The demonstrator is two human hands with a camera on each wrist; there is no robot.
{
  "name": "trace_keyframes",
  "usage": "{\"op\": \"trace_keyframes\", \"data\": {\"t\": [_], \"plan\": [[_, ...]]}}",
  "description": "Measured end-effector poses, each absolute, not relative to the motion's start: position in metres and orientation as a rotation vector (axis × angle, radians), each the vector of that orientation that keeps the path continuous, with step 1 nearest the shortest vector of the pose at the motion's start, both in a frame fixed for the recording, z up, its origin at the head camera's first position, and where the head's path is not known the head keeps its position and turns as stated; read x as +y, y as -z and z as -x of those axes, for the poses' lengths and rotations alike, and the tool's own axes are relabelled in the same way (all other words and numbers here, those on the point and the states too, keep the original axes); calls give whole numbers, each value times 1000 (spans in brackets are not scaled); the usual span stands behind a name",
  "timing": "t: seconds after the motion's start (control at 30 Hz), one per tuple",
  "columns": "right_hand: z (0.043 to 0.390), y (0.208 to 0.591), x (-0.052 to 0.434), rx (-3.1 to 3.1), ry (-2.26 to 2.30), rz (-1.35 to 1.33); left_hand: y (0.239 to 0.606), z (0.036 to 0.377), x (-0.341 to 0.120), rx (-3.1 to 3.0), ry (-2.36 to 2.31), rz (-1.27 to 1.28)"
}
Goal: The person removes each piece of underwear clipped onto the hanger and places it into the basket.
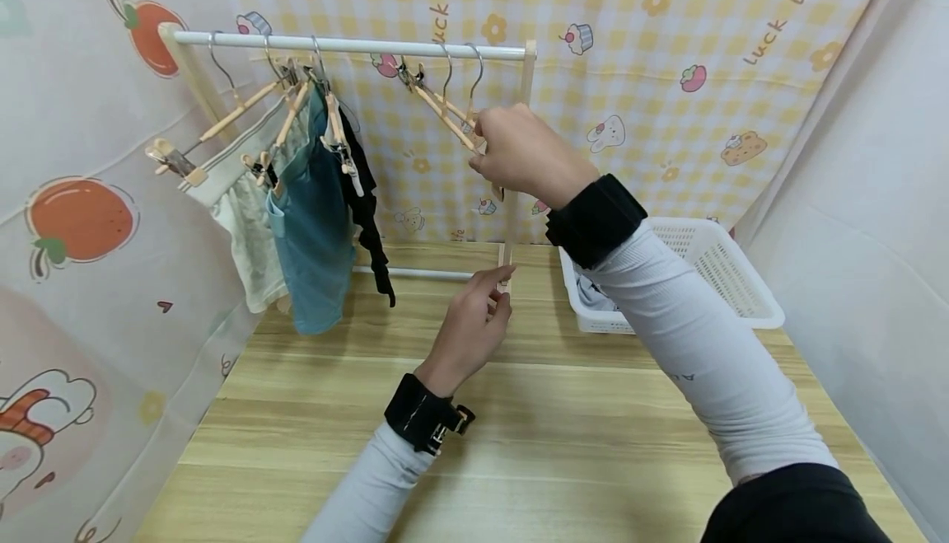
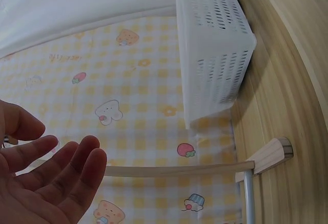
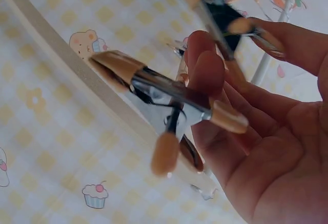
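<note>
A clothes rack's metal rail (image 1: 356,45) carries several wooden clip hangers. My right hand (image 1: 530,152) is at the near ends of two garment-free clip hangers (image 1: 448,119) by the rail's right end. In the right wrist view, one clip (image 3: 225,26) sits between my thumb and fingers, slightly blurred. A second wooden clip (image 3: 164,93) stands in front of the fingertips. Lower down, my left hand (image 1: 469,325) is beside the rack's right post (image 1: 511,222), holding nothing, its fingers loosely bent in the left wrist view.
White shorts (image 1: 248,238), a blue garment (image 1: 311,230) and a black garment (image 1: 366,205) hang on the left half of the rail. A white perforated basket (image 1: 741,279) with grey fabric (image 1: 593,294) inside stands right of the rack, partly behind my right sleeve.
</note>
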State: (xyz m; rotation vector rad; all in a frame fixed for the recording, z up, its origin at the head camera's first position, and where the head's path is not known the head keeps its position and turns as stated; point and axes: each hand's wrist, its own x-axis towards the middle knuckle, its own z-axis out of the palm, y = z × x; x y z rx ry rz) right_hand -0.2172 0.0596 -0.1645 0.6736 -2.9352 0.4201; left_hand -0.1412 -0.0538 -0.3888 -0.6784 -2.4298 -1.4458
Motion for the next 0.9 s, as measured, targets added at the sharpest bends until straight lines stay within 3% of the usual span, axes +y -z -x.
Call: {"op": "trace_keyframes", "data": {"t": [0.9], "plan": [[172,171,104,-2645,-577,-680,391,138,-69,-2400,1390,649]]}}
